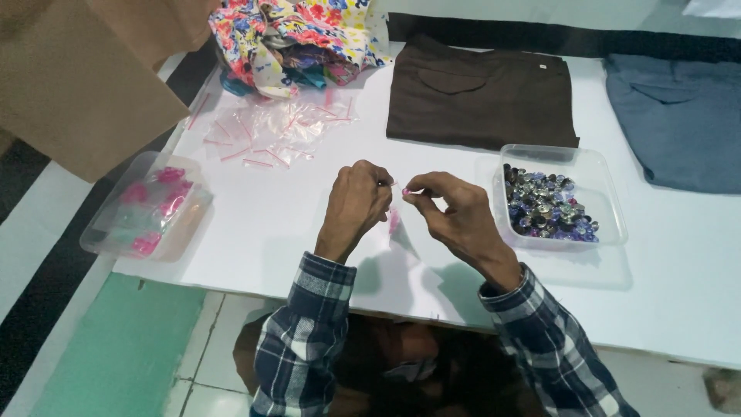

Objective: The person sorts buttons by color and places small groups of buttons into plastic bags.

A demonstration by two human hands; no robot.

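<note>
My left hand (356,202) and my right hand (451,210) meet over the white table (270,224), both pinching the top of a small clear zip bag (394,216) with a pink strip. The bag hangs between the fingertips and shows something pink inside. To the right of my right hand stands a clear plastic tub (598,174) of several shiny buttons (546,206) in blue, silver and dark tones.
A pile of empty little zip bags (270,133) lies at the back left. A clear tub (116,232) with pink-filled bags sits at the left edge. Folded brown cloth (482,96), grey-blue cloth (679,123), flowered fabric (293,38) and a cardboard box (77,85) lie beyond.
</note>
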